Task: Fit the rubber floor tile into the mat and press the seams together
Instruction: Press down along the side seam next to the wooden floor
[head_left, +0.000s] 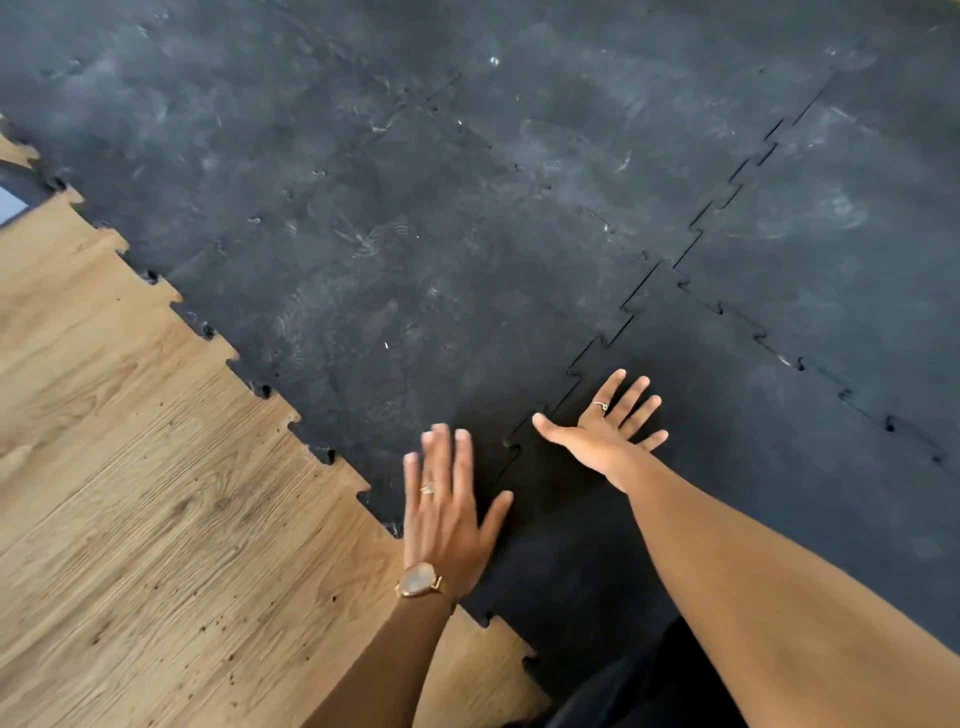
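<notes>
- Here, down on the floor: a big black mat (415, 208) made of puzzle-edge pieces, dusty and smudged with pale marks
- Darker and cleaner, the rubber floor tile (727, 441) at the near right corner of the mat, teeth slotted into its neighbours along two sides
- Zigzag seam (587, 364) running up and away from between the hands, a thin dark line showing where the teeth meet
- Another seam on the far right side of the tile, with small gaps at some teeth
- Left hand (444, 514) flat and open, fingers together and pointing away, a bit blurry, over the older mat piece just left of the seam; cannot tell if pressing down or just above
- Ring on one finger, round watch (418, 579) on the wrist
- Right hand (605, 428) open too, fingers spread wide, palm down on the tile just right of the seam, with a ring
- Holding nothing, either hand
- Wood floor (130, 493) on the left, bare beside the toothed mat edge
</notes>
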